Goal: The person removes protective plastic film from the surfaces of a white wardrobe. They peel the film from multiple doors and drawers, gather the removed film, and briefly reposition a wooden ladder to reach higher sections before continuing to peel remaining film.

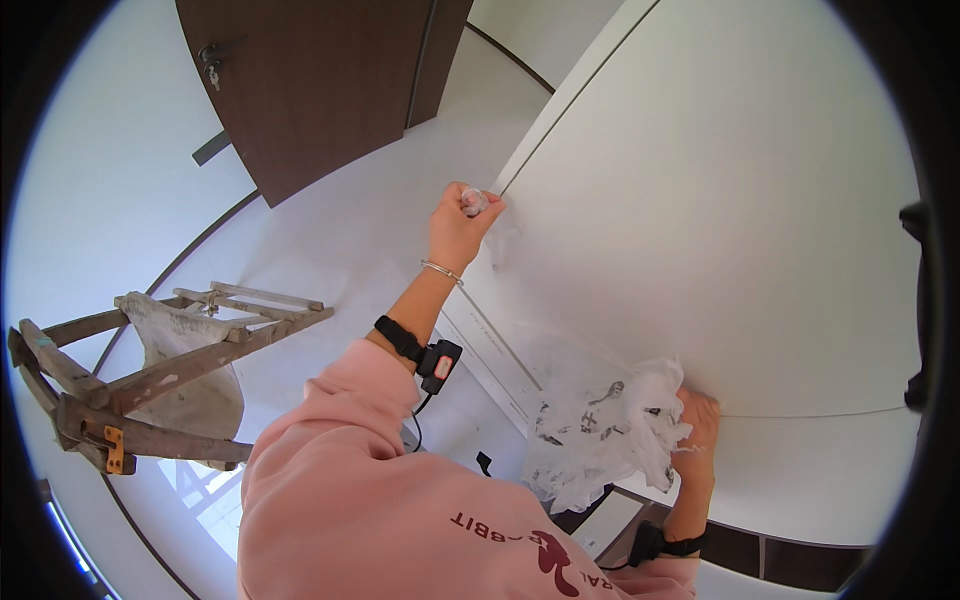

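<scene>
My left hand (461, 221), wearing a bracelet, is raised near the edge of a large white cabinet panel (712, 225). Its fingers are closed on a small crumpled piece of clear plastic film (474, 201), and the fingertips are at the panel's edge seam. Lower right, my right hand (699, 424) is against the panel's face, partly hidden behind a big crumpled bundle of printed clear plastic film (600, 420). That bundle hangs from the right hand in front of my chest. A small black device is strapped to each wrist or forearm.
To the left stands a worn wooden stepladder (195, 367) with a stained cloth (180, 352) draped over it. A dark brown door (322, 82) with keys in its lock is at the top left. Long white boards (487, 352) lie beside the panel, and dark open compartments (810, 562) are at the bottom right.
</scene>
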`<state>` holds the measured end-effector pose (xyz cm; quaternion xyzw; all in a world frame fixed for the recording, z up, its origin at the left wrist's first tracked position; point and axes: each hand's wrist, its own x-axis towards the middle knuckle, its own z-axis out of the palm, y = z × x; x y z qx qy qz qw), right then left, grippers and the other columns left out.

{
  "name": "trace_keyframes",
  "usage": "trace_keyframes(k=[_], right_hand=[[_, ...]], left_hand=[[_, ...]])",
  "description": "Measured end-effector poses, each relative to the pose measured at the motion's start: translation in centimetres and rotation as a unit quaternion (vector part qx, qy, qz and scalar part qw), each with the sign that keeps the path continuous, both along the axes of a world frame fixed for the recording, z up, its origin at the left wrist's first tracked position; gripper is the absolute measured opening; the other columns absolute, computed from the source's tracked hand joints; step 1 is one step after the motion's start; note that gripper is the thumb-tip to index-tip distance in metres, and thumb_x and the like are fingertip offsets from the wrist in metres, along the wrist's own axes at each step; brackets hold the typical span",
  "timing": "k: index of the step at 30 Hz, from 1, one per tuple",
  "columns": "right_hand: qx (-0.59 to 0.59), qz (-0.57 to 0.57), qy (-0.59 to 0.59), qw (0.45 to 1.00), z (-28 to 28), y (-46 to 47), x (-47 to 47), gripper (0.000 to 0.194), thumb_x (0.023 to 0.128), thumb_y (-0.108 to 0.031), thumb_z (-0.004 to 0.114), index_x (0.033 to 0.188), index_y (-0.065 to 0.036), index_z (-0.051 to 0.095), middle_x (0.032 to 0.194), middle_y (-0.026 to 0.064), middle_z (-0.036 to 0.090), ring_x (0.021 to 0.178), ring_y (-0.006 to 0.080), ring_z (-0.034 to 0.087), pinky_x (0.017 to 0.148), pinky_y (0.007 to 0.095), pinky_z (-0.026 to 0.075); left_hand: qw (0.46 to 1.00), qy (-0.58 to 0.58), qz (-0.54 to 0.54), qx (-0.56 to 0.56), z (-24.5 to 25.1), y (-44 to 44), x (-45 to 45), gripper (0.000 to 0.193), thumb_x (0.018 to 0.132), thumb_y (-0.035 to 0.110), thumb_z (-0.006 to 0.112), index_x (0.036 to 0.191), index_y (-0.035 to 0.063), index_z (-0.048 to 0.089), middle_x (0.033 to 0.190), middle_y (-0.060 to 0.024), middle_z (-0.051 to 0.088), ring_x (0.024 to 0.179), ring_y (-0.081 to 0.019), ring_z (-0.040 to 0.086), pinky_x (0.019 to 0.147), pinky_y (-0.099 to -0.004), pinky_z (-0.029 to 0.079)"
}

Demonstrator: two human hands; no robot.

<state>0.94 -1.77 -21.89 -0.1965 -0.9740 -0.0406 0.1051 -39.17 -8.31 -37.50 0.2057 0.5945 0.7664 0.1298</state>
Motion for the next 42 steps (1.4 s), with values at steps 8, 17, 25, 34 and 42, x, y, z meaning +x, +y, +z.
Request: trace_keyframes(k=[8,17,25,34,42], right_hand=[[0.000,-0.008,-0.002,1.000,0.0,-0.1,0.1,0.048,0.067,-0.014,0.072,0.110,-0.001,0.057,0.095,0.0146,0.063,0.089,0.0332,0.059,0.081,0.0407,0.041],[-0.009,-0.008,0.005,1.000,0.1,-0.1,0.2,0.045,0.069,-0.016,0.072,0.109,-0.001,0.058,0.094,0.0141,0.063,0.088,0.0321,0.059,0.080,0.0403,0.041],[-0.011,-0.016,0.007,1.000,0.0,-0.1,0.2,0.044,0.070,-0.017,0.072,0.109,-0.002,0.058,0.093,0.0142,0.063,0.087,0.0324,0.059,0.080,0.0403,0.041],[-0.036,-0.052,0.002,0.998,0.1,-0.7,0.5,0.039,0.073,-0.017,0.070,0.109,-0.004,0.058,0.091,0.0130,0.061,0.087,0.0317,0.057,0.081,0.0408,0.042],[-0.296,-0.224,0.163,0.914,-8.6,-3.8,4.2,0.029,0.088,-0.017,0.057,0.114,-0.005,0.056,0.104,0.0105,0.060,0.094,0.0228,0.059,0.082,0.0337,0.048]], left_hand=[[0.916,0.358,0.168,-0.073,0.0,1.7,-0.3,0.014,0.080,0.010,0.076,0.085,0.0111,0.063,0.076,0.0001,0.067,0.059,-0.0151,0.056,0.054,-0.0265,0.048],[0.844,0.525,0.109,-0.030,-0.4,1.7,-3.2,0.027,0.073,0.001,0.072,0.093,0.0135,0.059,0.077,-0.0006,0.064,0.063,-0.0224,0.057,0.060,-0.0336,0.049],[0.897,0.418,0.037,-0.137,-4.5,-0.1,-3.5,0.030,0.072,0.004,0.072,0.096,0.0094,0.054,0.078,-0.0073,0.061,0.068,-0.0264,0.060,0.064,-0.0353,0.051],[0.979,0.007,-0.177,-0.099,-9.2,-8.7,0.5,0.019,0.083,0.006,0.068,0.085,0.0067,0.049,0.080,0.0001,0.055,0.070,-0.0090,0.053,0.065,-0.0266,0.047],[0.844,-0.285,-0.448,0.075,-0.4,-8.5,14.8,0.019,0.088,0.005,0.066,0.085,0.0103,0.048,0.096,-0.0034,0.059,0.082,-0.0108,0.059,0.072,-0.0267,0.052]])
